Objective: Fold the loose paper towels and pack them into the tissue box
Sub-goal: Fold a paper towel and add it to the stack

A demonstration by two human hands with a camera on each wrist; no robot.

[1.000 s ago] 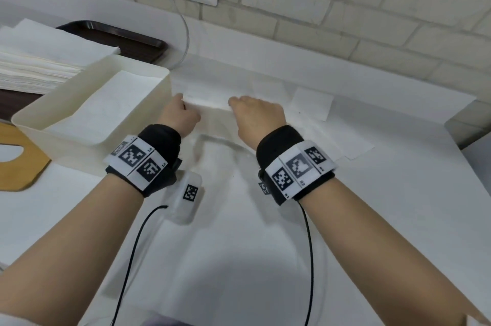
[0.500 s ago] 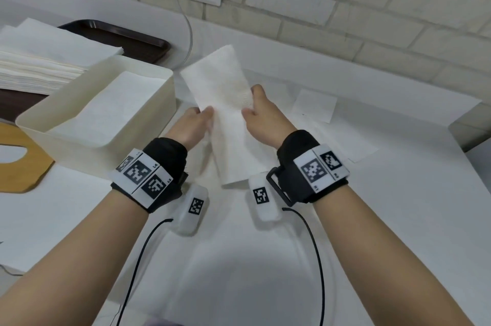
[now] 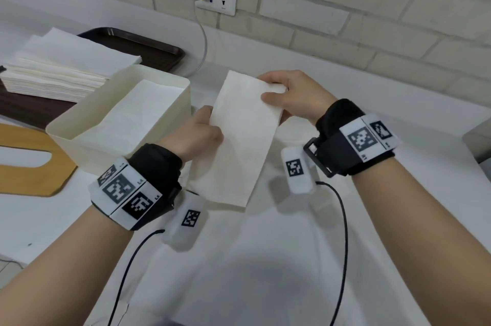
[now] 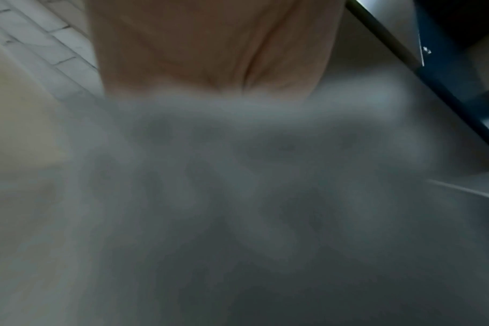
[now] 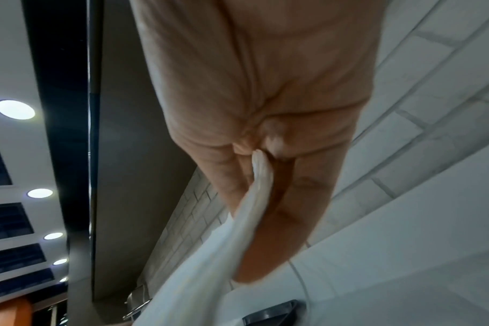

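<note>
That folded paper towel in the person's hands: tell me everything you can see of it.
The paper towel is a white, soft-looking sheet folded into a long narrow rectangle with a faint embossed texture. It is held in the air above the white table, tilted, its far end higher. The right hand pinches its far right corner between thumb and fingers, as the right wrist view confirms. The left hand grips its left edge near the middle. It hangs just right of the open tissue box, not yet inside.

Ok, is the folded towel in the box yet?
No, both hands, left and right, hold the towel beside the box.
</note>
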